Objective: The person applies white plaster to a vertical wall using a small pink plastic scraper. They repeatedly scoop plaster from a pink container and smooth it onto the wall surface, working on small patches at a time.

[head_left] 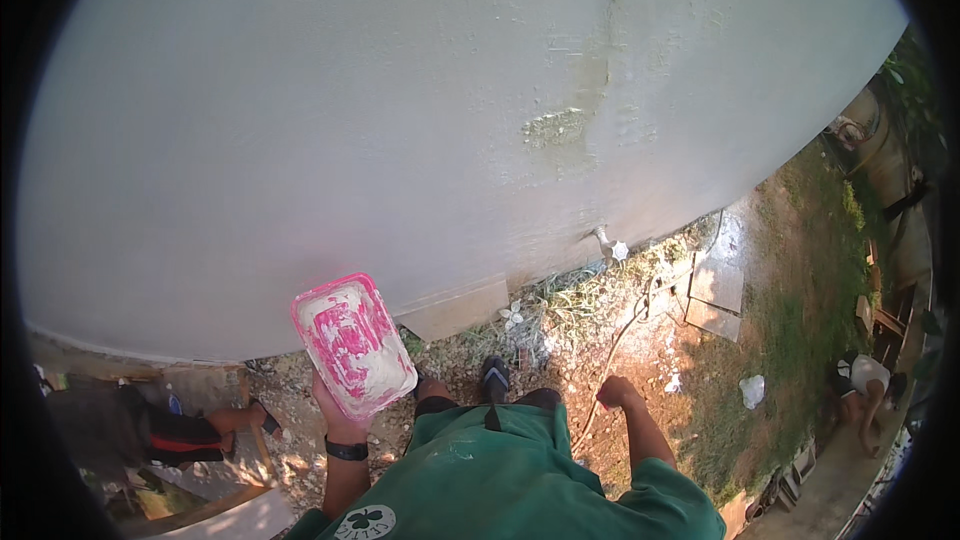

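Note:
My left hand (338, 418), a dark watch on its wrist, grips a pink plastic tray (347, 338) from below. White paste smears the inside of the tray, and the pink bottom shows through. My right hand (622, 395) hangs low on the right, its fingers closed. A small reddish bit shows at the fingers, too little to name. Ahead stands a large pale grey wall (380, 130), bent by the lens. On it are a rough, crumbly patch (555, 128), a darker streak above that and several small ridges. Neither hand touches the wall.
A tap (612, 248) juts from the wall's foot. A hose (622, 332) runs over the gravel near flat boards (716, 285). One person's legs (205, 432) show at left beside planks; another person (862, 385) is low down at far right. White scraps lie on the grass.

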`<state>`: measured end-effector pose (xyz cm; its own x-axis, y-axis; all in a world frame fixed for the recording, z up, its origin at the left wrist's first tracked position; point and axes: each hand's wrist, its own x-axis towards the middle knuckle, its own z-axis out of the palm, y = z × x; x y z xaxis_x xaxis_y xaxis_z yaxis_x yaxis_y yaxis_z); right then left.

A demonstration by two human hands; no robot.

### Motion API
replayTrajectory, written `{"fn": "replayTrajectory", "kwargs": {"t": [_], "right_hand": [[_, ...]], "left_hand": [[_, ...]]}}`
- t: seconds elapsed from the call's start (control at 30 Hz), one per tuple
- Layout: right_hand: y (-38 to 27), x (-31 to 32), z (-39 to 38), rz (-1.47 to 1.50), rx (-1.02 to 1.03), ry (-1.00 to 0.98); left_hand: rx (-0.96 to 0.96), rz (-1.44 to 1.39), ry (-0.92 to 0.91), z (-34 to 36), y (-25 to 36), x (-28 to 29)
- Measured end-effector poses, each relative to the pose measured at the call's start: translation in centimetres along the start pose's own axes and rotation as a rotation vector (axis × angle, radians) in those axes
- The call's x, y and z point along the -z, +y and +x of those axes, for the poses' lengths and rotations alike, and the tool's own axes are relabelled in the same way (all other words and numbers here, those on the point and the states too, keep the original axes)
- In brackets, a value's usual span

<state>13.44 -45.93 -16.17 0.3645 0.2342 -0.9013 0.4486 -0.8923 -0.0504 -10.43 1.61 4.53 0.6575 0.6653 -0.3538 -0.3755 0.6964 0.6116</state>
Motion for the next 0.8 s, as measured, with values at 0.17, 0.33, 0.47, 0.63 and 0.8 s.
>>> {"fn": "replayTrajectory", "kwargs": {"t": [0.17, 0.33, 0.47, 0.63, 0.8], "right_hand": [[0.4, -13.2, -13.4, 1.825, 0.193, -0.516], [-5.3, -14.5, -14.5, 1.387, -0.174, -0.299], [-6.9, -15.6, -11.5, 1.091, -0.111, -0.009], [-7.1, -17.3, -9.0, 0.88, -0.066, 0.198], [-5.6, -18.7, -6.9, 0.69, -0.04, 0.312]], "left_hand": [[0.09, -0.008, 0.09, -0.2, -1.5, -1.1], [0.19, 0.032, -0.122, -0.2, -4.2, -4.1], [0.254, 0.006, -0.098, -0.9, -5.2, -5.5], [0.217, 0.008, -0.067, -3.8, -4.7, -4.9], [0.103, -0.038, -0.071, -8.1, -4.5, -2.4]]}}
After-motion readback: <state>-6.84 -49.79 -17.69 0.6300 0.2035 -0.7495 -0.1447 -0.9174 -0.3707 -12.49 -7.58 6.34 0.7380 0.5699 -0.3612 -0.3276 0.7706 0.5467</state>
